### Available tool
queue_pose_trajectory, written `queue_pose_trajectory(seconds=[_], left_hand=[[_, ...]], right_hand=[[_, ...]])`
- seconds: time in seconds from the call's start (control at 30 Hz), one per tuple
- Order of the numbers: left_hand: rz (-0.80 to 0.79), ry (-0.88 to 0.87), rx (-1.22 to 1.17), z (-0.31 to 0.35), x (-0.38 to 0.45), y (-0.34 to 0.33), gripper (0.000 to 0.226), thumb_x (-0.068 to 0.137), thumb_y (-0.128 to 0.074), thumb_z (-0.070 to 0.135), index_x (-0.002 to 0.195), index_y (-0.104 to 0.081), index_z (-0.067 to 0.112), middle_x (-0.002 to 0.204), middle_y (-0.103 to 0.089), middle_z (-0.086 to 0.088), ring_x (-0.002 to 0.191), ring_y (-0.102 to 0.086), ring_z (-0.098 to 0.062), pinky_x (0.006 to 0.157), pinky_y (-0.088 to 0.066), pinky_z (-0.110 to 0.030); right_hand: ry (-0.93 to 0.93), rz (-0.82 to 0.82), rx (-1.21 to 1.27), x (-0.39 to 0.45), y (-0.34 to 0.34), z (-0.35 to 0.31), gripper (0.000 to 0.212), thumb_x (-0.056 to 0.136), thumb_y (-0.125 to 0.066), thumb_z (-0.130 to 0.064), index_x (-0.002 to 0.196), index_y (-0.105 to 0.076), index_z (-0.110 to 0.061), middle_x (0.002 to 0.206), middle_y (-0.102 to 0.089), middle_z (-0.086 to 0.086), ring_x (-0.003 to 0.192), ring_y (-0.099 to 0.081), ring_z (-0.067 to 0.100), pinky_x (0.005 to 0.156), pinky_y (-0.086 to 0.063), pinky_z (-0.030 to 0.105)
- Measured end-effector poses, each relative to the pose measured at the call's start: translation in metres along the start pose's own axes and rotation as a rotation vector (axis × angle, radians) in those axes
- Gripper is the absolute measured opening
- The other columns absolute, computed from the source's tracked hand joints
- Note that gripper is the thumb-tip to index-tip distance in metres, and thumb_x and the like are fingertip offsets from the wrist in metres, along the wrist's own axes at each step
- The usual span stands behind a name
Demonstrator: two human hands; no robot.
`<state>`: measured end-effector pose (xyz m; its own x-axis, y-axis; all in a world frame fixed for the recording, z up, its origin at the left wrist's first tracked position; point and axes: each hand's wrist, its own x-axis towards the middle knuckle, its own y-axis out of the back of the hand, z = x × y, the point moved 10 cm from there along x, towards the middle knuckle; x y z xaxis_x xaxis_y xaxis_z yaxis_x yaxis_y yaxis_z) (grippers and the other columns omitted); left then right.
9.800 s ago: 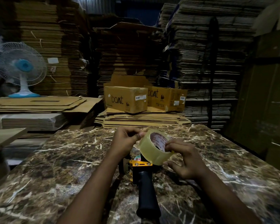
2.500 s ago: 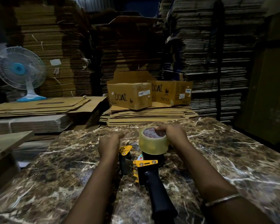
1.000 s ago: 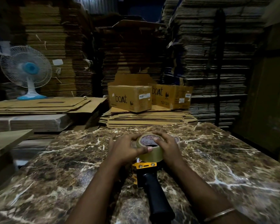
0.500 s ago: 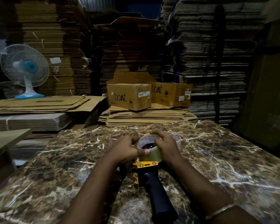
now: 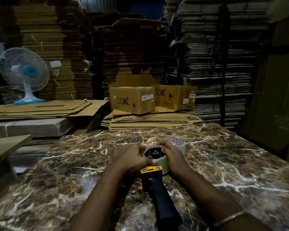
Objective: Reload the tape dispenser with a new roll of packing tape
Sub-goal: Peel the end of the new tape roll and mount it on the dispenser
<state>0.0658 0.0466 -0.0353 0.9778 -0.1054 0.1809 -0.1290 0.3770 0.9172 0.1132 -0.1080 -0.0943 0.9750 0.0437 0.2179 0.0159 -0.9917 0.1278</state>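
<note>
- Head cam: pretty dark, but both hands are on the tape roll (image 5: pixel 163 161), which sits over the hub of the tape dispenser (image 5: pixel 154 177) lying on the marble table (image 5: pixel 223 164).
- Left hand (image 5: pixel 129 158) wraps the roll's left side, thumb clamped on the near rim.
- Right hand (image 5: pixel 172 155) cups the right side, fingers curled over the top edge.
- Looks like a 2nd roll (image 5: pixel 178 143) just behind, partly hidden.
- Black handle points toward the camera.
</note>
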Motion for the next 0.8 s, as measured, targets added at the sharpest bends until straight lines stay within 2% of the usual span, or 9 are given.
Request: queue_pose_trajectory(seconds=[0.2,0.33,0.4,0.47,0.57,0.6,0.63,0.73,0.8], left_hand=[[-0.04,0.027,0.03,-0.002,0.0,-0.004,0.076,0.073,-0.056,0.079,0.139,-0.049,0.043,0.146,-0.054,0.005,0.144,-0.034,-0.023,0.115,0.009,-0.065],[-0.042,0.0,0.012,-0.006,-0.001,-0.01,0.089,0.07,-0.046,0.084,0.148,-0.035,0.042,0.157,-0.039,0.002,0.149,-0.023,-0.025,0.117,0.004,-0.064],[0.022,-0.008,-0.194,-0.011,0.0,-0.01,0.089,0.067,-0.036,0.089,0.146,-0.034,0.049,0.157,-0.038,0.002,0.147,-0.025,-0.024,0.117,-0.007,-0.066],[0.132,0.006,-0.513,-0.02,0.0,-0.005,0.079,0.066,-0.031,0.096,0.136,-0.04,0.06,0.153,-0.043,-0.001,0.142,-0.035,-0.026,0.112,-0.027,-0.066],[0.279,0.007,-0.927,-0.028,-0.001,0.004,0.066,0.078,-0.033,0.081,0.128,-0.057,0.044,0.137,-0.059,-0.003,0.13,-0.05,-0.024,0.099,-0.045,-0.045],[0.328,0.01,-1.032,-0.03,-0.003,0.009,0.059,0.082,-0.033,0.072,0.12,-0.062,0.037,0.13,-0.064,-0.004,0.125,-0.054,-0.023,0.093,-0.045,-0.036],[0.387,0.023,-1.111,-0.034,-0.004,0.013,0.055,0.085,-0.032,0.066,0.114,-0.064,0.033,0.122,-0.068,-0.005,0.12,-0.058,-0.022,0.092,-0.043,-0.035],[0.556,0.064,-1.229,-0.051,-0.007,0.018,0.059,0.089,-0.032,0.06,0.114,-0.066,0.019,0.102,-0.076,-0.009,0.107,-0.067,-0.023,0.105,-0.039,-0.048],[0.619,0.07,-1.274,-0.058,-0.008,0.017,0.057,0.09,-0.037,0.055,0.111,-0.068,0.012,0.095,-0.077,-0.014,0.099,-0.071,-0.026,0.099,-0.043,-0.047]], right_hand=[[-0.013,0.004,-0.094,-0.003,0.001,0.001,0.025,0.083,-0.045,-0.03,0.098,-0.064,-0.031,0.098,-0.073,0.009,0.092,-0.07,0.039,0.073,-0.056,0.063],[0.051,0.035,-0.193,-0.006,0.002,-0.008,0.025,0.083,-0.046,-0.05,0.097,-0.062,-0.035,0.098,-0.073,0.002,0.089,-0.071,0.028,0.08,-0.057,0.059],[0.08,0.035,-0.239,-0.006,0.003,-0.01,0.032,0.083,-0.044,-0.058,0.098,-0.06,-0.035,0.102,-0.071,0.002,0.093,-0.068,0.026,0.084,-0.056,0.057],[0.102,0.013,-0.311,-0.005,0.003,-0.013,0.033,0.085,-0.04,-0.058,0.101,-0.058,-0.036,0.106,-0.068,0.0,0.098,-0.065,0.023,0.089,-0.053,0.054],[0.108,-0.004,-0.403,-0.007,0.004,-0.019,0.033,0.088,-0.039,-0.053,0.106,-0.059,-0.033,0.113,-0.066,-0.002,0.104,-0.062,0.02,0.094,-0.051,0.049],[0.118,0.009,-0.431,-0.008,0.006,-0.021,0.033,0.088,-0.04,-0.05,0.108,-0.06,-0.033,0.113,-0.067,-0.002,0.104,-0.062,0.02,0.093,-0.052,0.048],[0.13,0.033,-0.458,-0.01,0.009,-0.026,0.033,0.089,-0.042,-0.049,0.109,-0.063,-0.032,0.112,-0.069,-0.001,0.103,-0.064,0.02,0.091,-0.053,0.047],[0.17,0.133,-0.511,-0.014,0.019,-0.044,0.037,0.091,-0.047,-0.048,0.115,-0.068,-0.03,0.108,-0.073,0.002,0.097,-0.066,0.02,0.085,-0.056,0.042],[0.231,0.166,-0.567,-0.02,0.018,-0.059,0.045,0.09,-0.049,-0.049,0.123,-0.066,-0.024,0.109,-0.07,0.005,0.096,-0.063,0.02,0.081,-0.053,0.038]])
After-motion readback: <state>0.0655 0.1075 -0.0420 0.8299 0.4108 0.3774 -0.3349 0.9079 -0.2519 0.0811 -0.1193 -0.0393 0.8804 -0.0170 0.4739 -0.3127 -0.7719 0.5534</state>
